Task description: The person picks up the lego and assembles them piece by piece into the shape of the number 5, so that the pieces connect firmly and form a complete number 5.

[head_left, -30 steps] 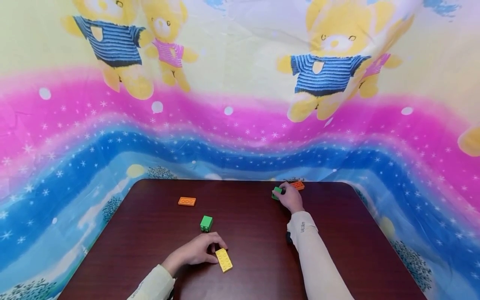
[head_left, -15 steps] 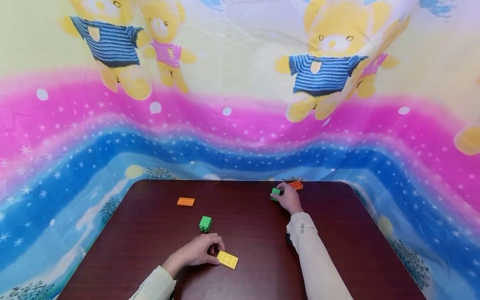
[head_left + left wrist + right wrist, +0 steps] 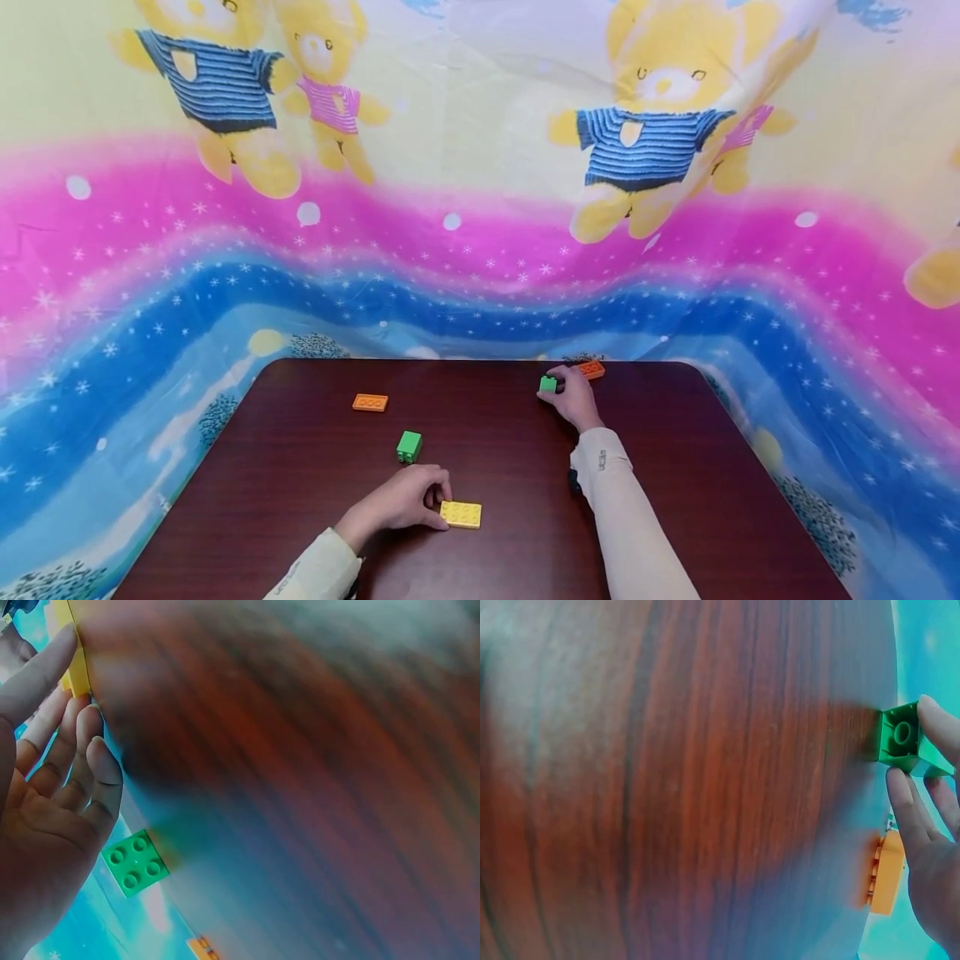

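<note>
In the head view, my left hand (image 3: 408, 500) pinches the left end of a yellow toy building brick (image 3: 461, 515) between thumb and fingers, its studs up and its long side running left to right. A green building brick (image 3: 408, 446) lies on its side just beyond that hand, studs facing me. Toward the far edge, my right hand (image 3: 576, 398) pinches another green brick (image 3: 548, 384) by its sides. The right wrist view shows this brick's hollow underside (image 3: 901, 733). Right behind those fingers lies an orange brick (image 3: 591, 370).
A flat orange brick (image 3: 371, 403) lies hollow side up at the back left of the dark wooden table (image 3: 480, 433). A cloth printed with bears (image 3: 450, 283) hangs behind the table's far edge.
The yellow brick has turned from slanting toward me to lying left to right in my left hand. My right hand has tilted its green brick and shifted slightly left.
</note>
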A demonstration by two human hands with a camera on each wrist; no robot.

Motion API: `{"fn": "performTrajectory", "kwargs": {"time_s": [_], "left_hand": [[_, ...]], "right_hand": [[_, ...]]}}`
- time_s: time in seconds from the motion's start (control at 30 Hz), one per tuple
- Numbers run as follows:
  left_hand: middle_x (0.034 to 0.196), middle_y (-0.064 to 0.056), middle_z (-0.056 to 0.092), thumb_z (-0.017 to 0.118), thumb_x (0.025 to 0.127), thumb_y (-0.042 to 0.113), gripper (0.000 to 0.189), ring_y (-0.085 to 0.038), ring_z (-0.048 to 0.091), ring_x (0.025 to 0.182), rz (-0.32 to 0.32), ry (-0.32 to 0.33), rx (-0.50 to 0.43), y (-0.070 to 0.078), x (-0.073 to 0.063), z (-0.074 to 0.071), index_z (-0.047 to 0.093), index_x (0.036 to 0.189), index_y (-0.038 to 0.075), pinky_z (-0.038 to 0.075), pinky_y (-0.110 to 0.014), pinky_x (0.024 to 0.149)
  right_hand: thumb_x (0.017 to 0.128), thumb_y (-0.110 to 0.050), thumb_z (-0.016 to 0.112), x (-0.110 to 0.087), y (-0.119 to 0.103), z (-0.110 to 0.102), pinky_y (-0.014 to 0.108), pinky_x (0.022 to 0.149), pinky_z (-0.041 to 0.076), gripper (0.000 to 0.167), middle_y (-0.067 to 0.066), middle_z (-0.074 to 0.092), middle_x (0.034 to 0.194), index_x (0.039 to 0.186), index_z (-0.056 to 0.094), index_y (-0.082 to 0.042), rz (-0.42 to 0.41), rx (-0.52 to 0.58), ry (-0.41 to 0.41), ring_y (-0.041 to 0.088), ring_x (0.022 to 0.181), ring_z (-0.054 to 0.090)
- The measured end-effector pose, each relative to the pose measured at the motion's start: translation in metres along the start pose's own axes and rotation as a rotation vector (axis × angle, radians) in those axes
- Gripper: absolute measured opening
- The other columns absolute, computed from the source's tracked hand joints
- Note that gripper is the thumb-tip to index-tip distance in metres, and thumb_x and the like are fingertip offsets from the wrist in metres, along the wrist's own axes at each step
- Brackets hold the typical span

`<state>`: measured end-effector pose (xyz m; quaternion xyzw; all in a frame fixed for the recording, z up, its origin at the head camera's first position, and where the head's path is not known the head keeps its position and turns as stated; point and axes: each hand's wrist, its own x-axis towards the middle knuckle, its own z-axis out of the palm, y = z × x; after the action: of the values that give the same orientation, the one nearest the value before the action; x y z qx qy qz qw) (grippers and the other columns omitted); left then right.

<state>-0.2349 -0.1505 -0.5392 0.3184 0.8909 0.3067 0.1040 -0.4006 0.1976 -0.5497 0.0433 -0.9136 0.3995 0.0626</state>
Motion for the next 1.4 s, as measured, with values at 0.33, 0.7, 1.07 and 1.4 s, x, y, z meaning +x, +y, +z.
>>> {"fn": "performTrajectory", "kwargs": {"time_s": [0.33,0.7,1.07,1.4], "left_hand": [[0.083,0.004,0.063,0.096,0.073,0.021,0.033,-0.005,0.058,0.073,0.000,0.029,-0.014,0.006,0.013,0.007,0.066,0.087,0.015,0.048,-0.019,0.068],[0.083,0.002,0.064,0.096,0.073,0.021,0.032,-0.007,0.058,0.073,-0.024,0.048,0.008,0.010,0.022,0.009,0.067,0.087,0.015,0.049,-0.021,0.068],[0.083,0.003,0.064,0.095,0.073,0.019,0.032,-0.004,0.056,0.072,-0.015,0.065,0.023,0.009,0.026,0.009,0.066,0.086,0.015,0.048,-0.021,0.068],[0.084,0.001,0.066,0.096,0.072,0.017,0.032,-0.011,0.060,0.072,-0.041,0.063,-0.011,0.014,0.027,0.010,0.068,0.087,0.012,0.050,-0.022,0.066]], "right_hand": [[0.092,-0.015,0.080,-0.001,0.004,-0.002,0.051,0.095,0.056,0.044,0.017,0.066,0.128,0.133,0.065,-0.007,0.005,0.023,-0.016,0.034,0.112,0.065],[0.092,-0.013,0.079,-0.005,-0.002,-0.008,0.049,0.092,0.057,0.031,0.014,0.066,0.126,0.123,0.072,-0.012,-0.055,0.079,-0.008,0.031,0.107,0.067],[0.090,-0.018,0.082,-0.017,-0.028,-0.021,0.045,0.089,0.060,0.036,0.009,0.064,0.122,0.125,0.072,-0.017,-0.171,0.089,-0.058,0.026,0.102,0.068],[0.088,-0.016,0.084,-0.045,-0.052,-0.027,0.040,0.089,0.060,0.043,0.005,0.063,0.119,0.129,0.071,-0.016,-0.249,0.075,-0.092,0.022,0.101,0.069]]}}
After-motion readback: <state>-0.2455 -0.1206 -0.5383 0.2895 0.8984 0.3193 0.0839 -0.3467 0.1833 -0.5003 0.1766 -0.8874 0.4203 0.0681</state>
